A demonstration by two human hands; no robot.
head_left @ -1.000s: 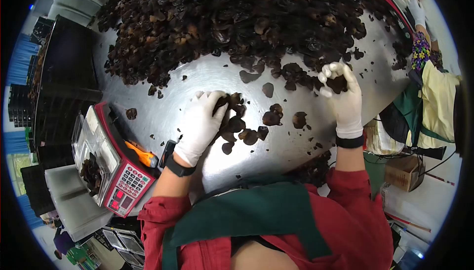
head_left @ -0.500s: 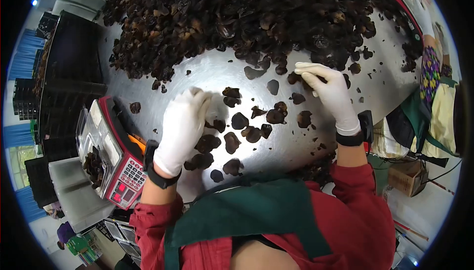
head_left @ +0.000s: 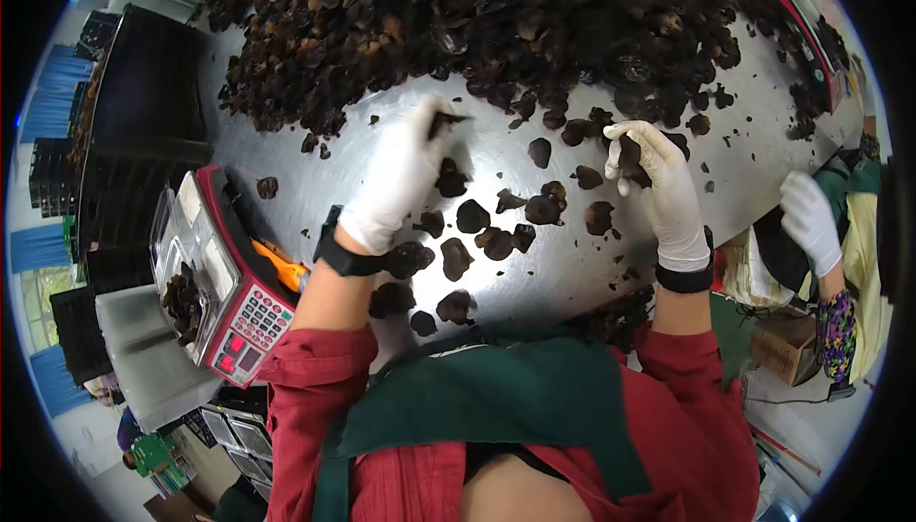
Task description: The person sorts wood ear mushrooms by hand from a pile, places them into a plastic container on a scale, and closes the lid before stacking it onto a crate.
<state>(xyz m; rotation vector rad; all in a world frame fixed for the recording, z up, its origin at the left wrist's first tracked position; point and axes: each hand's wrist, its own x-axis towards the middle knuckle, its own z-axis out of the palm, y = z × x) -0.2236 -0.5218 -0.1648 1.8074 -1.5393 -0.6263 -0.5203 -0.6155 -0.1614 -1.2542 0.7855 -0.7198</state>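
White-gloved, my left hand (head_left: 396,174) is over the metal table, its fingers closed on a dark piece of wood ear mushroom (head_left: 447,122); the glove is partly blurred. My right hand (head_left: 660,183), also gloved, pinches another brown wood ear piece (head_left: 630,161) between thumb and fingers. Several loose pieces lie on the steel between and below the hands, among them a round dark wood ear (head_left: 471,217) and a brown wood ear (head_left: 599,218). Beyond both hands spreads a large heap of wood ear mushrooms (head_left: 458,26).
On the left stands a red digital scale (head_left: 250,317) with wood ear on its tray, beside an orange-handled tool (head_left: 282,264). Black stacked trays (head_left: 143,112) rise behind it. A second scale (head_left: 806,45) is at far right, where another person's gloved hand (head_left: 811,221) shows.
My left hand has moved up and away from me and now has a wood ear piece. My right hand has shifted slightly right and down, holding a piece. The other person's hand has come into view.
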